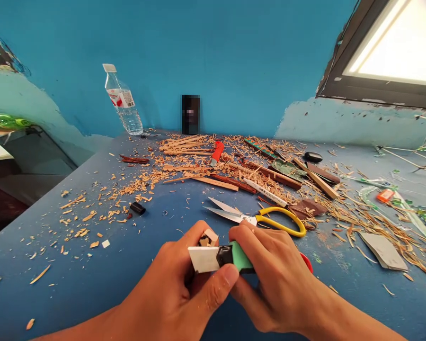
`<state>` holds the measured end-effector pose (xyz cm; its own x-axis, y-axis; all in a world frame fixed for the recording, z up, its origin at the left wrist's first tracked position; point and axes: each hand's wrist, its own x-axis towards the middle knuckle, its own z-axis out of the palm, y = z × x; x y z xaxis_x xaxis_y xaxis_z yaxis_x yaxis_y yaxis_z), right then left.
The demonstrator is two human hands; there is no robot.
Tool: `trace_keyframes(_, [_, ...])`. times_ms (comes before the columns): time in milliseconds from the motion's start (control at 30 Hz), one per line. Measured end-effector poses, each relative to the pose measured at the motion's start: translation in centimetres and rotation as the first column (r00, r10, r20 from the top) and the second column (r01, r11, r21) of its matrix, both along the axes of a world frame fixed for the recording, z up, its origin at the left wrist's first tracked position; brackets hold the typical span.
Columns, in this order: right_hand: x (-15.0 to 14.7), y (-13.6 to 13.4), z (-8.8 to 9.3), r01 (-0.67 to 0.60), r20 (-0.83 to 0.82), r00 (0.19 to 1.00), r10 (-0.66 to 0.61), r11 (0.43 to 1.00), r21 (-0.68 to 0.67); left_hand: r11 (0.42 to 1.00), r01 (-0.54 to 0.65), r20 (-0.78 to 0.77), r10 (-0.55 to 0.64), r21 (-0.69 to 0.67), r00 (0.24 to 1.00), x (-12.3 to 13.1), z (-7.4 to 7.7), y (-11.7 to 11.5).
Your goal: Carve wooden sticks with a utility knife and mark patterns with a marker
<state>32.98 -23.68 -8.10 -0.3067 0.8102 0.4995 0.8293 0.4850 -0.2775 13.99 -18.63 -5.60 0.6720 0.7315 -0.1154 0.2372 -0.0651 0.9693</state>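
My left hand (173, 284) is closed around a small piece of wood (208, 237), whose pale and dark end shows above the fingers. Held in my right hand (277, 274) is a utility knife (239, 258) with a green handle and a black collar. Its wide blade points left and lies across the front of the wood; whether the edge touches it I cannot tell. The left thumb presses near the knife's collar. Just beyond my right hand lie scissors (280, 220) with a yellow handle, blades apart and pointing left. A red curved edge shows behind the right wrist.
Wood shavings litter the blue table (92, 274). Farther back lie a red cutter (217, 152), a white marker (266, 192), wooden strips (184, 144) and a black cap (137, 208). A water bottle (124, 104) stands back left, and sandpaper (383, 251) lies at right.
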Motion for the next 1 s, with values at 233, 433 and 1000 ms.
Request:
trace_keyframes(233, [-0.5,-0.3,0.0,0.127,0.092,0.988,-0.122,0.991,-0.052,1.0,-0.011,-0.031,0.012,0.024,0.999,0.0,-0.8,0.6])
trace_keyframes(433, [-1.3,0.5,-0.5,0.304,0.16,0.936,-0.314,0.949,0.082,0.988,-0.134,-0.024,0.136,0.073,0.99,0.7,-1.3,0.4])
trace_keyframes(1000, [0.0,0.7,0.4,0.019,0.045,0.999,-0.027,0.988,0.152,0.98,0.04,0.171,-0.006,-0.194,0.985,0.0,0.3,0.6])
